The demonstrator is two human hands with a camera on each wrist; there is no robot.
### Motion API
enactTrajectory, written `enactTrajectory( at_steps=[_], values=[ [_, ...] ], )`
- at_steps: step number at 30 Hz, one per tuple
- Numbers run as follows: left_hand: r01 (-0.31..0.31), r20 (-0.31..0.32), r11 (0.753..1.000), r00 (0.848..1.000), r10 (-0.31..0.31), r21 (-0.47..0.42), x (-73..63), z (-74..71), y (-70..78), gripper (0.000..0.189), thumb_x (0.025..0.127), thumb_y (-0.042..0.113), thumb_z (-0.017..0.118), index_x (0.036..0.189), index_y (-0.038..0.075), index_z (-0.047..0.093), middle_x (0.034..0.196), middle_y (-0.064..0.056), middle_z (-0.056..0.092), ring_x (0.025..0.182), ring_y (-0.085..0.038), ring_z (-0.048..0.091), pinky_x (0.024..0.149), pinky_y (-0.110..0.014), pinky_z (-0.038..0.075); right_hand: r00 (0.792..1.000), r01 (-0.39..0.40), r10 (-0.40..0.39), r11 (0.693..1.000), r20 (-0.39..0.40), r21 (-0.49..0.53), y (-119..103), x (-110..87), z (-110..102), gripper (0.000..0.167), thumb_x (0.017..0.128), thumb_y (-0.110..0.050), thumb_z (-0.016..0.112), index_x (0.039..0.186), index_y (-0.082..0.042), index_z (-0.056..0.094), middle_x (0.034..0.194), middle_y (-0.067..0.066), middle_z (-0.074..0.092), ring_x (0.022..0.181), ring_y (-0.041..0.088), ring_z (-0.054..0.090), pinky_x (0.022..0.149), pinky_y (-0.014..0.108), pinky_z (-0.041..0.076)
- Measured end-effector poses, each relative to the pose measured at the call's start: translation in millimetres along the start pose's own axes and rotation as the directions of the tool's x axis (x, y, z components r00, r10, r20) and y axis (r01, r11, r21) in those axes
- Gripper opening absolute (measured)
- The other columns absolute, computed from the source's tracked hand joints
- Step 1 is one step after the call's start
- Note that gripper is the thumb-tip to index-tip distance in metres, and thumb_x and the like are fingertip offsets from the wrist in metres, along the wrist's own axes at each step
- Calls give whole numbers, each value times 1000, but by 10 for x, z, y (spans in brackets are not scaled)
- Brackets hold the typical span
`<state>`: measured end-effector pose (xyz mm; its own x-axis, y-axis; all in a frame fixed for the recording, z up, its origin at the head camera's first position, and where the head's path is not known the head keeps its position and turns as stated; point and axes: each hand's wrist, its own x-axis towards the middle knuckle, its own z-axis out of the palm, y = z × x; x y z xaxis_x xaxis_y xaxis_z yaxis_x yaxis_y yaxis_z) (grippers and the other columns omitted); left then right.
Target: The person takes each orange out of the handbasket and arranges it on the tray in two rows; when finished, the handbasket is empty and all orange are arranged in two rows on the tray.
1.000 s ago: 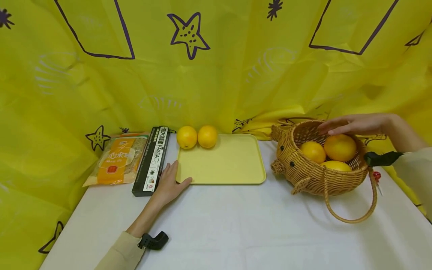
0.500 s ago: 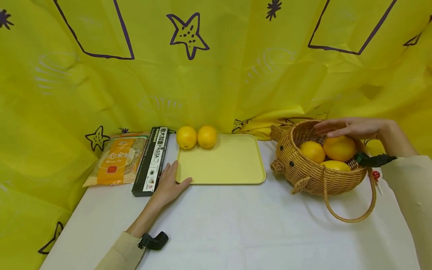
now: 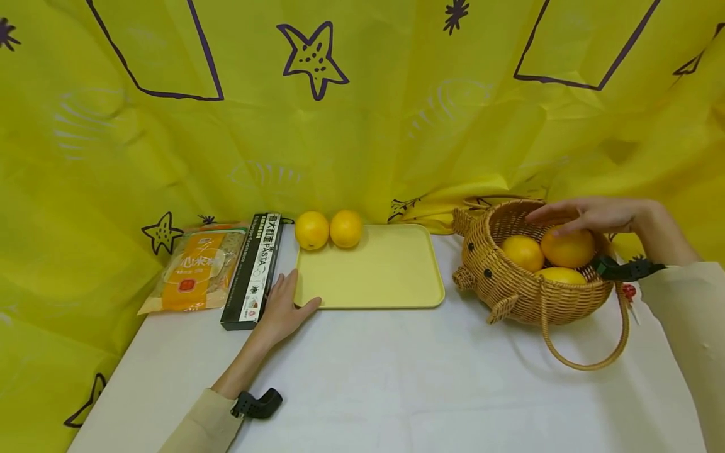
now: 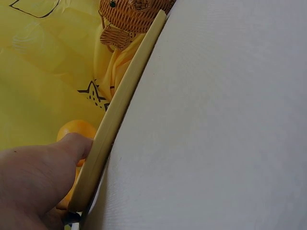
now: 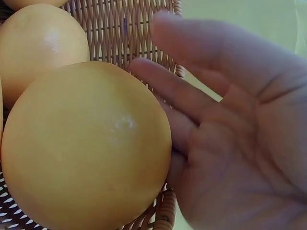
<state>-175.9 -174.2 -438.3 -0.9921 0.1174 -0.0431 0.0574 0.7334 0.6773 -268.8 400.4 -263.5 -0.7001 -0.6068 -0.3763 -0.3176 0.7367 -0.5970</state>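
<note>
My left hand rests at the near left corner of the yellow tray, its fingers along the left side and its thumb at the front edge. In the left wrist view the thumb touches the tray rim. My right hand reaches over the far rim of the pig-shaped wicker basket. Its fingers lie beside the largest orange, with the thumb spread apart from them in the right wrist view. Another orange and a yellow fruit, partly hidden, share the basket.
Two oranges, a left one and a right one, sit at the tray's far left corner. A black pasta box and an orange-labelled food bag lie left of the tray. The basket's handle hangs toward the front.
My right hand has shifted slightly left and its thumb has come down over the largest orange. The left hand stays where it was at the tray.
</note>
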Motion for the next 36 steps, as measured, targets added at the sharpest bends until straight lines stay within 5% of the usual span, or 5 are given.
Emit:
enactTrajectory(
  at_steps=[13, 20, 30, 32, 36],
  values=[
    [3, -9, 1000, 1000, -3, -5, 3, 11, -13, 90, 93, 40, 61, 155, -1, 11, 162, -23, 13, 151, -41, 0, 121, -61, 3, 997, -24, 19, 998, 77, 60, 45, 2, -18, 58, 97, -13, 53, 150, -1, 31, 134, -37, 39, 117, -30, 29, 92, 8, 36],
    [4, -2, 1000, 1000, -4, -6, -9, 2, -9, 91, 92, 41, 61, 155, -1, 11, 162, -23, 13, 151, -40, 0, 121, -61, 5, 994, 58, -68, 992, 89, 109, 60, -18, -20, 57, 98, -6, 48, 150, 6, 26, 137, -37, 40, 124, -25, 33, 93, 7, 37],
    [2, -10, 1000, 1000, -2, 4, -7, -11, 4, 90, 93, 39, 61, 154, -2, 11, 161, -24, 13, 151, -41, 0, 121, -60, 2, 995, 70, -72, 997, 67, 33, -30, -18, -4, 56, 98, -7, 49, 149, 4, 29, 137, -38, 38, 122, -26, 33, 94, 7, 37],
    [-1, -6, 1000, 1000, 1, 2, -8, -4, 7, 90, 93, 40, 60, 154, -3, 11, 161, -24, 13, 151, -41, 0, 121, -60, 2, 999, 26, -26, 1000, 39, -4, -5, -38, -1, 57, 98, -10, 51, 149, 3, 30, 139, -33, 40, 119, -28, 31, 92, 8, 38],
    [-3, -5, 1000, 1000, 3, 9, -7, 2, 10, 90, 93, 40, 60, 154, -2, 11, 161, -24, 13, 151, -41, 0, 121, -60, 2, 997, -72, 72, 993, 0, -93, 37, -71, 13, 57, 98, -18, 54, 148, -1, 35, 152, 2, 40, 109, -32, 25, 91, 20, 43]
  ],
)
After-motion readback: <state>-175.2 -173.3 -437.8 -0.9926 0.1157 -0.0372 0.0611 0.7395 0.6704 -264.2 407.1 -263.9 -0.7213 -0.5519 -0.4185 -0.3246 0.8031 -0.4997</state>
